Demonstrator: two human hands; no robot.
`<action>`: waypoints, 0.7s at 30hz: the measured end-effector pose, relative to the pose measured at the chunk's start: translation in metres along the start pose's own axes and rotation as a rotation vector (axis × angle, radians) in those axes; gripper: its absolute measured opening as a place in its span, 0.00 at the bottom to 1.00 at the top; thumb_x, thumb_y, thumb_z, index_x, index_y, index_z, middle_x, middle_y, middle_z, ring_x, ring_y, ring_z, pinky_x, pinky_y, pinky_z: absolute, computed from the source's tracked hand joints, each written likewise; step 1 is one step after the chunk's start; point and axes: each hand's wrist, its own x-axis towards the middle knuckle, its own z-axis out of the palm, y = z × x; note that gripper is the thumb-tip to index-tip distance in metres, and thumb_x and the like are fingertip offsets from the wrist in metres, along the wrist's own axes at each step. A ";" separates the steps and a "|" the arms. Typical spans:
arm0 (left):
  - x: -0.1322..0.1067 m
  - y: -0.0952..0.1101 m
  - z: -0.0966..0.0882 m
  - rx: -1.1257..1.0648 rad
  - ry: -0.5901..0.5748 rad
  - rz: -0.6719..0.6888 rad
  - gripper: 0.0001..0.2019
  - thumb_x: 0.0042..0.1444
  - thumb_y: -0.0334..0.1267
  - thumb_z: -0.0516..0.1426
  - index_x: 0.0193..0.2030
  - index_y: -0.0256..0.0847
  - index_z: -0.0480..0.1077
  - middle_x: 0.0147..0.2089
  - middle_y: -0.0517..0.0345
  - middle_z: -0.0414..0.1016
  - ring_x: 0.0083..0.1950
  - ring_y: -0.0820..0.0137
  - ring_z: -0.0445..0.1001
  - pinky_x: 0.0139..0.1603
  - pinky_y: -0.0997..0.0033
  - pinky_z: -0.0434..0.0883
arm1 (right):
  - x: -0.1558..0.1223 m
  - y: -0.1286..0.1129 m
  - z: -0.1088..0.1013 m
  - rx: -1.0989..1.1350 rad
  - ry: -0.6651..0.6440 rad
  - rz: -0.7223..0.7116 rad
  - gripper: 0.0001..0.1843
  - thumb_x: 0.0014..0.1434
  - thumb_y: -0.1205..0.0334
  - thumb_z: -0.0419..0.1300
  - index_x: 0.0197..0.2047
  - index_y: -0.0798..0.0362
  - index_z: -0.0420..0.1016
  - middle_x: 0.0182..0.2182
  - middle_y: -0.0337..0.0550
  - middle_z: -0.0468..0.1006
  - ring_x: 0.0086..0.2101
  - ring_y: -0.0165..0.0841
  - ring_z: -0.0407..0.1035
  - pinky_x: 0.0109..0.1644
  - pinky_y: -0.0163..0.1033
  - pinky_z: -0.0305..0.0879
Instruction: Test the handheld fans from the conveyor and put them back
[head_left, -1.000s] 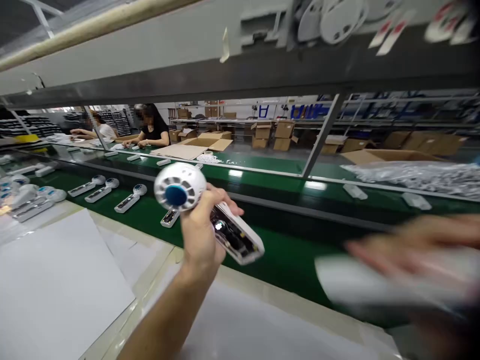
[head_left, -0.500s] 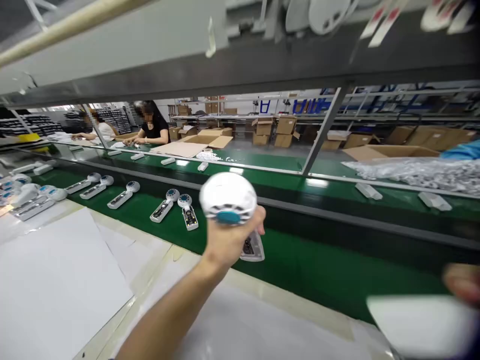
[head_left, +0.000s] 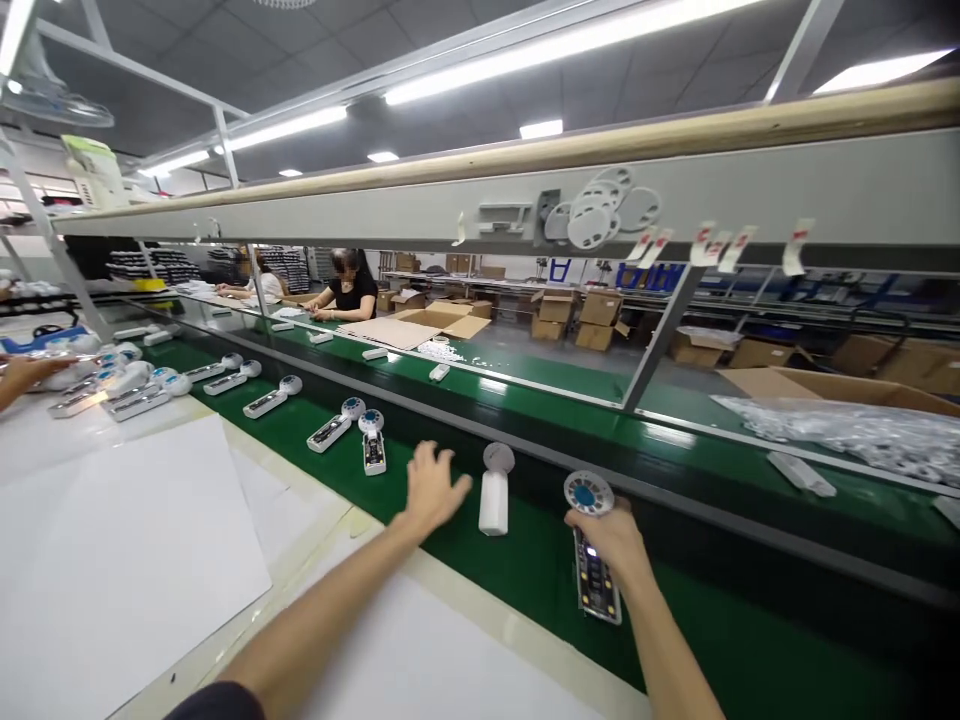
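Observation:
My left hand (head_left: 435, 490) is over the green conveyor belt (head_left: 442, 535), fingers spread and holding nothing. Just right of it lies a white handheld fan (head_left: 493, 503), its back facing up. My right hand (head_left: 616, 538) grips a second handheld fan (head_left: 598, 585) at the neck. That one has a round slotted head with a blue centre, and its handle shows a bare circuit board with small lights glowing. Left of my left hand, two more open-handled fans (head_left: 373, 450) rest on the belt.
Further left, more fans (head_left: 266, 400) lie on the belt, beside a pile (head_left: 139, 385) where another person's hand (head_left: 30, 375) reaches in. White sheets (head_left: 150, 560) cover the near table. A metal post (head_left: 660, 340) and an overhead beam (head_left: 375, 215) stand beyond. A co-worker (head_left: 349, 290) sits across.
My left hand has let go of a fan, and one now lies back-up on the belt. My right hand has come in from the right edge and holds a fan. The view has tilted up.

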 end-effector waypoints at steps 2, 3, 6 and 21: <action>0.019 -0.018 -0.033 0.050 0.118 -0.107 0.27 0.61 0.42 0.61 0.65 0.39 0.64 0.75 0.45 0.49 0.75 0.47 0.46 0.72 0.36 0.46 | 0.004 0.005 0.006 -0.067 -0.025 0.031 0.40 0.44 0.57 0.65 0.60 0.66 0.67 0.41 0.63 0.80 0.42 0.55 0.78 0.44 0.50 0.73; 0.028 -0.026 -0.049 0.060 0.164 -0.166 0.27 0.62 0.43 0.60 0.66 0.40 0.63 0.75 0.45 0.50 0.74 0.47 0.49 0.71 0.35 0.50 | 0.005 0.005 0.008 -0.088 -0.033 0.033 0.43 0.46 0.56 0.64 0.63 0.67 0.64 0.47 0.68 0.78 0.47 0.56 0.76 0.49 0.52 0.71; 0.047 -0.042 -0.085 0.017 0.195 -0.287 0.24 0.64 0.43 0.59 0.64 0.39 0.65 0.68 0.43 0.62 0.67 0.51 0.64 0.64 0.40 0.65 | 0.007 0.002 0.006 -0.121 -0.052 -0.002 0.44 0.51 0.53 0.61 0.68 0.65 0.60 0.57 0.72 0.69 0.55 0.59 0.70 0.59 0.54 0.65; 0.013 0.060 -0.078 -0.824 -0.396 -0.359 0.11 0.68 0.39 0.53 0.49 0.33 0.70 0.45 0.50 0.75 0.36 0.73 0.74 0.36 0.71 0.75 | -0.027 -0.039 -0.051 0.215 -0.048 -0.244 0.31 0.58 0.49 0.56 0.60 0.57 0.70 0.54 0.58 0.75 0.56 0.51 0.69 0.58 0.51 0.65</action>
